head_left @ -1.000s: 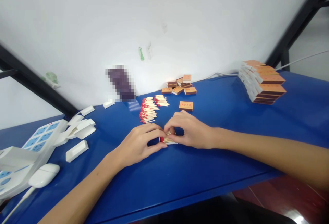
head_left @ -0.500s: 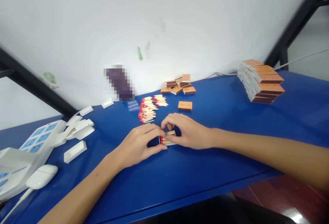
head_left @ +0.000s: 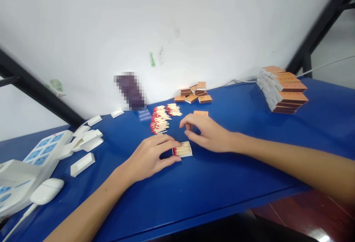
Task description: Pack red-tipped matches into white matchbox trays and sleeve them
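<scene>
A white matchbox tray [head_left: 186, 154] filled with red-headed matches [head_left: 181, 150] lies on the blue table. My left hand [head_left: 151, 157] grips its left end, thumb on the near side and fingers on the far side. Just above and to the right of the tray hovers my right hand [head_left: 206, 133], its thumb and curled forefinger apart, with nothing visible between them. Behind the right fingers an orange matchbox sleeve [head_left: 200, 113] is partly covered. Loose matches [head_left: 160, 120] lie in piles beyond my left hand, heads to the left.
Several orange matchboxes [head_left: 191, 98] are heaped by the wall, and a larger stack [head_left: 288, 90] stands at the right. To the left lie white empty trays [head_left: 82, 164], a white power strip [head_left: 46, 153] and a white plug [head_left: 47, 191] with its cord.
My right hand has let go of the matches in the tray and risen up and away to the right, now partly covering the orange sleeve. My left hand keeps its hold.
</scene>
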`<control>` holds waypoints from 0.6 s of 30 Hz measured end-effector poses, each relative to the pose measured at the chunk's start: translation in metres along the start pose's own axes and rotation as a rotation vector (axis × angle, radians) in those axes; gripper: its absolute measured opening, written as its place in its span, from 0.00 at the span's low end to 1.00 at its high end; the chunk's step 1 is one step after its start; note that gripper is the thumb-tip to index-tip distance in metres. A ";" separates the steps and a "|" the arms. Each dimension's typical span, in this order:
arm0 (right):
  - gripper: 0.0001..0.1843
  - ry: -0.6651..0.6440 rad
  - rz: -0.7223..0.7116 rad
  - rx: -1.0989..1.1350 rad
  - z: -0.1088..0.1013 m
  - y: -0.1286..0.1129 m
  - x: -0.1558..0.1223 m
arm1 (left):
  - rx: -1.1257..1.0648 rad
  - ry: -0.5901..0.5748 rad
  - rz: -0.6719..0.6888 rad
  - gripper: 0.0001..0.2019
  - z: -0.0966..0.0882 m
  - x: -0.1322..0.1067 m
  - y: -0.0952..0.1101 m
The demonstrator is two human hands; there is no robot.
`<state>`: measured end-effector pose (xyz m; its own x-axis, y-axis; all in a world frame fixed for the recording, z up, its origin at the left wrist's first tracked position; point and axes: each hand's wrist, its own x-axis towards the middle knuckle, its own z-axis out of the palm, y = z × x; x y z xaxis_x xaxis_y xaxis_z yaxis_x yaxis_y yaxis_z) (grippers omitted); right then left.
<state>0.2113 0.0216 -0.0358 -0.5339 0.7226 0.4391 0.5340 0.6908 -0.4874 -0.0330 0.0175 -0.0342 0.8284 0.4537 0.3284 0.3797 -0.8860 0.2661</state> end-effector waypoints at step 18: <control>0.18 -0.328 0.083 -0.318 -0.036 0.031 0.009 | 0.170 0.013 -0.089 0.13 -0.001 0.000 -0.004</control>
<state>0.2472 0.0504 -0.0196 -0.6328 0.7647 0.1214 0.7308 0.6417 -0.2327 -0.0349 0.0210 -0.0346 0.7834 0.5311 0.3229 0.5162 -0.8453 0.1380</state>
